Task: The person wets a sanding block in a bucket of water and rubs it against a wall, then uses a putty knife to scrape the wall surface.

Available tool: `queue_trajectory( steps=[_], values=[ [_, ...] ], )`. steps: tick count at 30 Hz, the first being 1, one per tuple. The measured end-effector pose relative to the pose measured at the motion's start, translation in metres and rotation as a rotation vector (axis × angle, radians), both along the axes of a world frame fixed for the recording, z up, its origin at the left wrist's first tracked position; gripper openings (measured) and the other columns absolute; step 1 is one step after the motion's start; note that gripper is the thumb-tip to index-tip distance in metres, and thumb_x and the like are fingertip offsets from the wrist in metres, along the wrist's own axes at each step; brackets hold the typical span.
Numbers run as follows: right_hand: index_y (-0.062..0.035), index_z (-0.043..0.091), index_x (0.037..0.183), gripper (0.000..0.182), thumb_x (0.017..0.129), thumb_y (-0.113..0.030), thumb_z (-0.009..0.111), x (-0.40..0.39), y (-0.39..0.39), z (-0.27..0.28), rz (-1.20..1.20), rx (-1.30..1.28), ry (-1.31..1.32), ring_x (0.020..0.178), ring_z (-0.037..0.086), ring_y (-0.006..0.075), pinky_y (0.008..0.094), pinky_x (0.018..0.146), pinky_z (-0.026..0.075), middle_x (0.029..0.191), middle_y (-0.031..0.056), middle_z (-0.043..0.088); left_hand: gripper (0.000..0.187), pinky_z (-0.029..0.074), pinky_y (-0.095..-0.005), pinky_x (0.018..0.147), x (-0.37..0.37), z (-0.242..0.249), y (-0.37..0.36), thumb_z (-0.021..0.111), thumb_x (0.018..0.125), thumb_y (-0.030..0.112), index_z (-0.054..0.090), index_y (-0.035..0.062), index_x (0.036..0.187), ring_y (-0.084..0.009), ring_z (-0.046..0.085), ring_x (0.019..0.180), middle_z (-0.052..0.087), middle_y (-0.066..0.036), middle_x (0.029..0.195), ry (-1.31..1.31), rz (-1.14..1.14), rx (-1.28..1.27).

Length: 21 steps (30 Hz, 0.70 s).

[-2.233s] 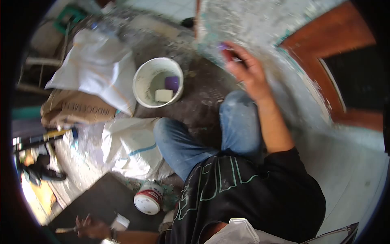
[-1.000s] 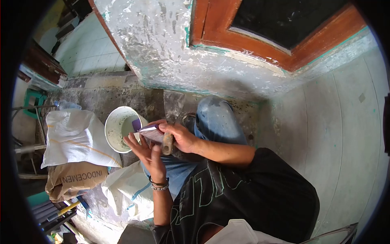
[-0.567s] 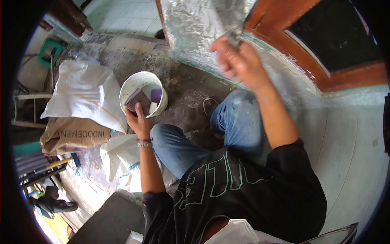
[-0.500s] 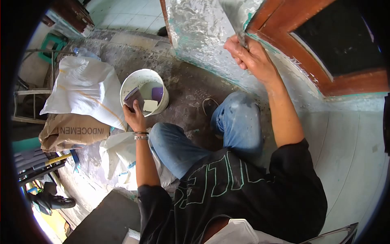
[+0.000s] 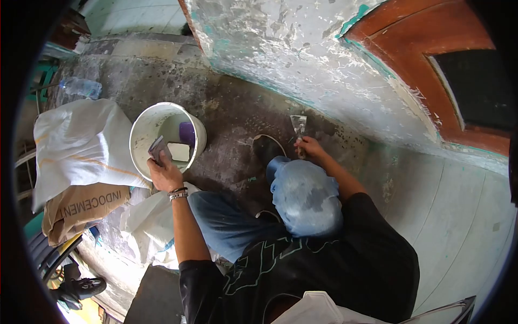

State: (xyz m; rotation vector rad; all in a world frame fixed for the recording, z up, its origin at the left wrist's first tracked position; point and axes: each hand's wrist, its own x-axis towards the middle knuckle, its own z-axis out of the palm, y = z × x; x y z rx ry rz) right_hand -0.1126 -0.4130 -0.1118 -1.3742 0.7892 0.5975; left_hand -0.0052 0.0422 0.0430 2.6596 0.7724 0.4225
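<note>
My right hand [image 5: 308,148] is closed round the handle of a putty knife [image 5: 298,124], low over the floor beside my right knee. The knife's broad metal blade points away from me. My left hand [image 5: 166,174] reaches over the near rim of a white bucket [image 5: 195,129] and grips a flat grey-purple pad [image 5: 158,147]. Inside the bucket, a cream-coloured block [image 5: 178,152] and a purple piece [image 5: 186,133] sit in cloudy liquid.
White sacks [image 5: 89,140] and a brown paper bag [image 5: 86,208] lie left of the bucket. A plastic bottle [image 5: 81,87] is behind them. The scraped wall [image 5: 291,54] and a brown wooden frame [image 5: 399,32] rise ahead and right.
My right hand has come down from the wall beside the wooden frame to near the floor, still holding the putty knife. My left hand keeps the pad at the bucket. The view has shifted.
</note>
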Motion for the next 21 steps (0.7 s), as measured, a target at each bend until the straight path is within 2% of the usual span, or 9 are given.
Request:
queue_trajectory(
  steps=[5, 9, 12, 14, 21],
  values=[
    [0.0001, 0.052, 0.110, 0.029, 0.092, -0.021, 0.059, 0.012, 0.029, -0.007, -0.092, 0.130, 0.070, 0.077, 0.066, 0.0252, 0.0368, 0.064, 0.055, 0.096, 0.0147, 0.064, 0.041, 0.042, -0.0523, 0.065, -0.001, 0.001, 0.001, 0.056, 0.088, 0.044, 0.053, 0.0036, 0.097, -0.0435, 0.060, 0.079, 0.065, -0.021, 0.087, -0.002, -0.023, 0.035],
    [0.0030, 0.050, 0.112, 0.029, 0.093, -0.019, 0.056, 0.030, 0.055, -0.009, -0.201, 0.193, 0.041, 0.070, 0.066, 0.0238, 0.0350, 0.059, 0.054, 0.095, 0.0158, 0.065, 0.043, 0.042, -0.0528, 0.065, -0.002, -0.002, 0.003, 0.055, 0.088, 0.046, 0.053, 0.0038, 0.097, -0.0443, 0.060, 0.079, 0.064, -0.021, 0.087, 0.001, -0.033, 0.043],
    [0.0022, 0.051, 0.108, 0.027, 0.093, -0.020, 0.055, 0.048, 0.068, -0.002, -0.180, 0.099, 0.094, 0.068, 0.066, 0.0236, 0.0347, 0.056, 0.054, 0.091, 0.0148, 0.064, 0.043, 0.041, -0.0530, 0.065, -0.002, 0.000, 0.002, 0.055, 0.089, 0.047, 0.053, 0.0040, 0.097, -0.0447, 0.059, 0.079, 0.064, -0.021, 0.087, 0.032, -0.010, 0.037],
    [0.0012, 0.053, 0.105, 0.025, 0.093, -0.021, 0.055, 0.059, 0.073, 0.005, -0.262, 0.063, 0.084, 0.066, 0.066, 0.0235, 0.0348, 0.055, 0.054, 0.086, 0.0133, 0.064, 0.044, 0.041, -0.0532, 0.065, -0.003, 0.000, 0.002, 0.055, 0.088, 0.047, 0.053, 0.0040, 0.097, -0.0448, 0.059, 0.079, 0.064, -0.021, 0.087, 0.033, -0.009, 0.039],
    [0.0000, 0.054, 0.101, 0.021, 0.093, -0.019, 0.056, 0.084, 0.078, 0.002, -0.346, 0.093, 0.073, 0.063, 0.065, 0.0234, 0.0351, 0.053, 0.055, 0.082, 0.0119, 0.062, 0.044, 0.041, -0.0525, 0.065, -0.002, 0.003, -0.001, 0.054, 0.088, 0.048, 0.053, 0.0042, 0.097, -0.0443, 0.059, 0.079, 0.065, -0.021, 0.087, 0.009, -0.018, 0.034]
  ],
)
